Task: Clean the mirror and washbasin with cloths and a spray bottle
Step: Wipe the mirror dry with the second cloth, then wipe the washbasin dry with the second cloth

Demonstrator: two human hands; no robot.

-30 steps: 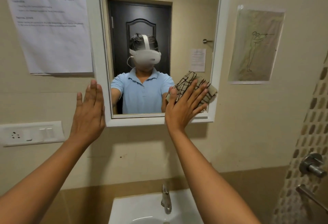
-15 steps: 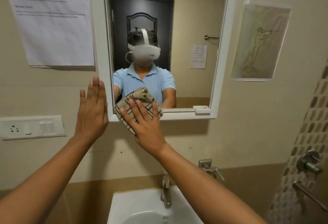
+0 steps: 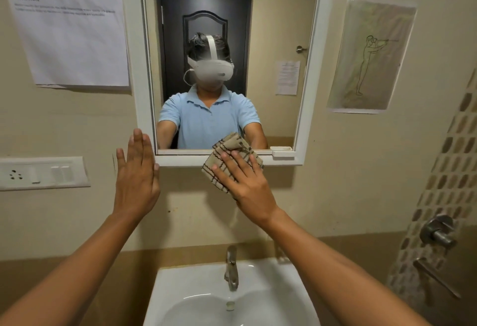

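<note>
My right hand (image 3: 247, 183) presses the folded checked cloth (image 3: 232, 160) flat against the lower frame of the mirror (image 3: 284, 28), fingers (image 3: 241, 161) straight and spread over the fabric; nothing is pinched. The cloth straddles the bottom edge: its upper corner overlaps the glass, its lower part lies on the wall just below the frame. My left hand (image 3: 136, 178) lies flat on the wall just beside the frame's lower left corner, fingers straight and together, holding nothing.

Change: one second ago the cloth was at the lower right corner of the glass; half a second ago it was at the lower left, near my left hand; it now sits around the middle of the bottom edge. The left hand has kept its place on the wall throughout. I read this as a side-to-side pass along the mirror's lowest strip, now on the return stroke to the right.

Meaning for the task: the wiping has reached the bottom of the mirror, so I judge the mirror stage to be near its end. The washbasin (image 3: 201, 281) and tap (image 3: 231, 269) below look untouched by the cloth; that stage remains. No spray bottle is in view. Whether streaks remain on the glass cannot be told.
</note>
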